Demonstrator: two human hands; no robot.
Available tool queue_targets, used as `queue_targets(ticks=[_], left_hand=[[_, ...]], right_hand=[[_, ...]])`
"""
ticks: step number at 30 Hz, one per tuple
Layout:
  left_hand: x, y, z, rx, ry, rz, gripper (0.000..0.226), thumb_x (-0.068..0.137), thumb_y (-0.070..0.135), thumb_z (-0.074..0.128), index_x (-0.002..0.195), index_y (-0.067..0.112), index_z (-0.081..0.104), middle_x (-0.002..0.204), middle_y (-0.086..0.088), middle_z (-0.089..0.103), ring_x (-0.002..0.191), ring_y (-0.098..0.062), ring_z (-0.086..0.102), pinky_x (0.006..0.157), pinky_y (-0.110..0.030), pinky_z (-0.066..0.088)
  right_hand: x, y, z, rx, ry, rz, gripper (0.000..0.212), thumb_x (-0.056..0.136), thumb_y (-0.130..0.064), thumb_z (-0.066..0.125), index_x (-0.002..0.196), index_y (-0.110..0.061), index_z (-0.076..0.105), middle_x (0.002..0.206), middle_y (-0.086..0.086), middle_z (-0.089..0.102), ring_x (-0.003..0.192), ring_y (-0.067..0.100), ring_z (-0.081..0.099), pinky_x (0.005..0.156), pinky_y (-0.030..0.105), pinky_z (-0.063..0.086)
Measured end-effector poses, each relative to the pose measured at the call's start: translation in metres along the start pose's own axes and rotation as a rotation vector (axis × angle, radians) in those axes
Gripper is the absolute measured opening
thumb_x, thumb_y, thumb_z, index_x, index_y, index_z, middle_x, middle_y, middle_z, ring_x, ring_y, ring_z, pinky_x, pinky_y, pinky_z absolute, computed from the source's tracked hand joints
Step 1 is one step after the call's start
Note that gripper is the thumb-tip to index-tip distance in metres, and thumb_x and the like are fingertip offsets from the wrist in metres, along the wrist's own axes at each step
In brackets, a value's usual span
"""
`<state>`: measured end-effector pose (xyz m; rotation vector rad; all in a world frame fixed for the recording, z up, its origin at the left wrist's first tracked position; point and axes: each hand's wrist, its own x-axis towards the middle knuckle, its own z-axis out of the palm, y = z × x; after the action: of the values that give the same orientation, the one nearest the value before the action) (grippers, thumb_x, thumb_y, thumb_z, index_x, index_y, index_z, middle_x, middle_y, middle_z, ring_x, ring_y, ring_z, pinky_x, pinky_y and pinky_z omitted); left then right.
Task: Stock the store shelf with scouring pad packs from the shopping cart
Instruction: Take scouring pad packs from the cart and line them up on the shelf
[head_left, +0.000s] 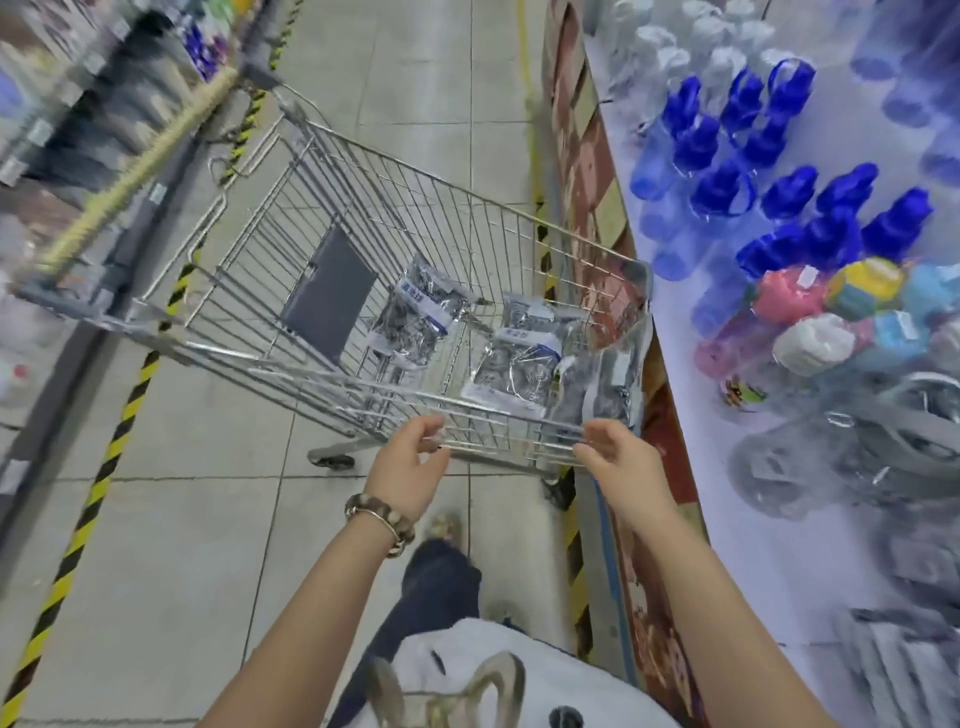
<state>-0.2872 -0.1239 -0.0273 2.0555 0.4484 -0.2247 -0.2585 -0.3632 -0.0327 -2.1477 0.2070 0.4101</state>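
In the head view, the person stands in a store aisle at the front end of a wire shopping cart. The left hand curls loosely at the cart's near rim, fingers bent round the top wire or just off it; the blur leaves that unsettled. The right hand is at the same rim, fingers partly spread, holding nothing. No pack is gripped by either hand.

The scouring pad packs lie flat in the basket: one near the middle, more toward the right corner, and one leaning upright against the corner just beyond the right hand.

By my reading, the step in hand is positioning the cart or starting to reach in. The next move calls for one hand to go over the rim and close on a pack, the leaning one being nearest.

To the right, touching or just beside the cart, runs a white shelf crowded with blue-capped bottles and coloured ones. The floor is pale tile edged with yellow-black hazard tape. More shelving on the left is too blurred to read.
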Motion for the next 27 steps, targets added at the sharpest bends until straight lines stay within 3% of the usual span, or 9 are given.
queue_targets(ticks=[4, 7, 9, 14, 17, 19, 21, 25, 27], left_hand=[[0.082, 0.01, -0.013, 0.042, -0.029, 0.003, 0.035, 0.09, 0.012, 0.055, 0.124, 0.016, 0.052, 0.119, 0.002, 0.053, 0.107, -0.011, 0.052, 0.068, -0.009, 0.047], [0.151, 0.017, -0.024, 0.087, -0.092, 0.011, 0.037, 0.089, 0.015, 0.055, 0.126, 0.016, 0.05, 0.127, 0.002, 0.053, 0.114, -0.013, 0.051, 0.094, -0.03, 0.045], [0.198, 0.023, -0.03, 0.118, -0.139, 0.002, 0.038, 0.09, 0.014, 0.054, 0.127, 0.015, 0.049, 0.131, 0.0, 0.052, 0.117, -0.016, 0.05, 0.098, -0.033, 0.043], [0.31, 0.013, -0.036, 0.288, -0.227, -0.057, 0.038, 0.091, 0.017, 0.053, 0.128, 0.021, 0.048, 0.129, 0.002, 0.053, 0.094, -0.005, 0.055, 0.072, -0.018, 0.044], [0.373, -0.016, -0.031, 0.402, -0.282, -0.157, 0.032, 0.088, 0.019, 0.057, 0.121, 0.02, 0.054, 0.12, 0.0, 0.058, 0.09, -0.013, 0.058, 0.07, -0.023, 0.046], [0.409, -0.04, -0.025, 0.455, -0.278, -0.237, 0.033, 0.086, 0.021, 0.059, 0.119, 0.018, 0.054, 0.115, -0.004, 0.058, 0.078, -0.019, 0.061, 0.063, -0.026, 0.049], [0.445, -0.066, -0.018, 0.536, -0.257, -0.298, 0.037, 0.084, 0.02, 0.059, 0.119, 0.015, 0.052, 0.119, -0.011, 0.054, 0.093, -0.028, 0.06, 0.078, -0.034, 0.052], [0.501, -0.109, 0.0, 0.655, -0.204, -0.409, 0.048, 0.081, 0.02, 0.063, 0.123, 0.005, 0.046, 0.123, -0.019, 0.048, 0.111, -0.035, 0.049, 0.093, -0.04, 0.045], [0.519, -0.124, 0.01, 0.66, -0.162, -0.44, 0.056, 0.08, 0.014, 0.062, 0.131, 0.004, 0.039, 0.131, -0.019, 0.041, 0.118, -0.034, 0.043, 0.1, -0.04, 0.04]], right_hand=[[0.061, -0.013, 0.012, 0.013, 0.007, 0.093, 0.036, 0.091, -0.023, 0.061, 0.125, -0.013, 0.056, 0.118, -0.001, 0.061, 0.109, 0.014, 0.057, 0.098, 0.034, 0.045], [0.116, -0.037, 0.026, 0.007, 0.02, 0.117, 0.035, 0.092, -0.022, 0.059, 0.126, -0.013, 0.056, 0.119, 0.002, 0.062, 0.109, 0.015, 0.057, 0.098, 0.037, 0.046], [0.152, -0.058, 0.036, 0.006, 0.03, 0.147, 0.035, 0.092, -0.021, 0.059, 0.126, -0.013, 0.056, 0.116, 0.0, 0.062, 0.108, 0.015, 0.058, 0.097, 0.036, 0.046], [0.24, -0.082, 0.053, -0.07, -0.022, 0.203, 0.035, 0.093, -0.024, 0.056, 0.127, -0.015, 0.054, 0.113, -0.007, 0.058, 0.101, 0.007, 0.053, 0.09, 0.024, 0.042], [0.289, -0.066, 0.066, -0.115, -0.034, 0.292, 0.035, 0.093, -0.021, 0.056, 0.127, -0.013, 0.055, 0.112, -0.004, 0.06, 0.095, 0.008, 0.053, 0.074, 0.013, 0.042], [0.316, -0.046, 0.078, -0.158, -0.044, 0.353, 0.035, 0.093, -0.023, 0.057, 0.126, -0.014, 0.055, 0.117, 0.001, 0.063, 0.096, 0.011, 0.056, 0.081, 0.019, 0.047], [0.343, -0.022, 0.093, -0.195, -0.061, 0.431, 0.035, 0.093, -0.024, 0.057, 0.125, -0.013, 0.055, 0.116, 0.004, 0.065, 0.091, 0.014, 0.059, 0.083, 0.03, 0.05], [0.385, 0.029, 0.116, -0.2, -0.052, 0.584, 0.028, 0.095, -0.018, 0.055, 0.121, -0.01, 0.053, 0.101, 0.008, 0.062, 0.062, 0.006, 0.051, 0.047, 0.015, 0.038], [0.402, 0.049, 0.123, -0.17, -0.035, 0.678, 0.023, 0.094, -0.014, 0.056, 0.116, -0.009, 0.052, 0.102, 0.011, 0.063, 0.067, 0.015, 0.058, 0.052, 0.021, 0.049]])
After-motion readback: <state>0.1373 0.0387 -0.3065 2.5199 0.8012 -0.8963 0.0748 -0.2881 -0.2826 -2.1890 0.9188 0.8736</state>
